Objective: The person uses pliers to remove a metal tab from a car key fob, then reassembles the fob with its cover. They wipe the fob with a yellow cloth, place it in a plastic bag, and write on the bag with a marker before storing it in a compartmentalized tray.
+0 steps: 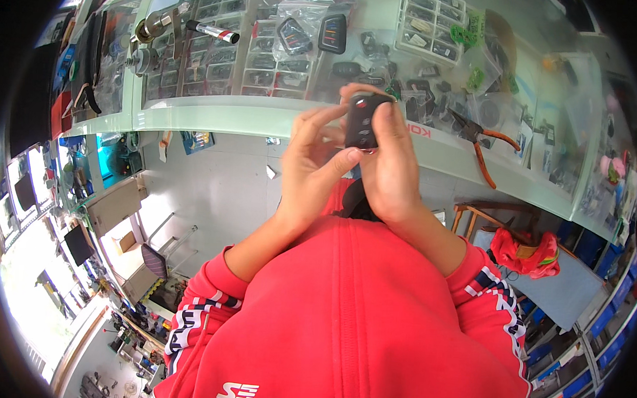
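A: Where is the fob (pixel 363 123)?
B: Between the two hands, seen against the worktop's (pixel 216 115) near edge, its button face showing.
A: And the hands?
B: The left hand (pixel 307 163) is half curled about it, thumb tip at the lower edge. The right hand (pixel 395 166) grips it, thumb along the right side, fingers mostly hidden behind.
A: How would it handle?
B: Light and stiff, I'd judge; its smooth shell could slip, or crack if squeezed hard. Hold the side edges, off the buttons.
A: Anything near?
B: Pliers (pixel 473 131) right of the hands; a marker (pixel 212 32) beyond, leftward.
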Available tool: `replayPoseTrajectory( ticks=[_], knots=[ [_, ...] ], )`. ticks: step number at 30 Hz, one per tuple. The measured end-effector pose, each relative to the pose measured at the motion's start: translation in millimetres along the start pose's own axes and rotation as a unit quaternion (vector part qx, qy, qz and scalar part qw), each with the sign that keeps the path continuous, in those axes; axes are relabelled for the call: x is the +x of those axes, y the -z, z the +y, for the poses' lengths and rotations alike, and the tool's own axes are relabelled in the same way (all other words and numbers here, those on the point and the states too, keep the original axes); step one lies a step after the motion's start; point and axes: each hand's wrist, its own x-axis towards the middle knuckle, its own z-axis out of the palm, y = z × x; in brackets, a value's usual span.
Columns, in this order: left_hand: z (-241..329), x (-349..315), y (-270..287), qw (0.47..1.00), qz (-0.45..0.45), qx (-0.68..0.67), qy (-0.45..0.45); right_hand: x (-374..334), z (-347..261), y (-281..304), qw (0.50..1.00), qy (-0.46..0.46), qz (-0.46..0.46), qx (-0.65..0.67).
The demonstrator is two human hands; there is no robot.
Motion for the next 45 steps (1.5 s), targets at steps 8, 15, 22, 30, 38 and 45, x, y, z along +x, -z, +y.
replayPoseTrajectory(
  ticks=[8,15,22,30,38,45],
  knots=[
    [-2.9,10.3,29.6,0.993,0.044,-0.059,0.097,18.4,-14.2,60.9,0.797,0.115,0.032,-0.593],
    [0.3,7.7,40.8,0.989,0.068,-0.093,0.097,43.1,-3.8,74.3,0.650,0.189,0.025,-0.736],
    [12.8,15.2,29.9,0.985,0.082,-0.120,0.097,74.3,-1.3,54.7,0.655,0.210,-0.003,-0.726],
    [22.2,33.5,26.8,0.991,0.022,-0.078,0.103,66.3,-23.5,27.4,0.879,0.075,-0.028,-0.469],
    [10.7,43.0,15.8,0.981,-0.153,0.003,0.115,32.2,-34.5,27.1,0.953,0.036,-0.023,-0.299],
    [11.5,57.3,33.7,0.890,-0.368,-0.068,0.259,-19.5,-3.5,19.1,0.985,0.103,0.078,-0.115]
  ],
)
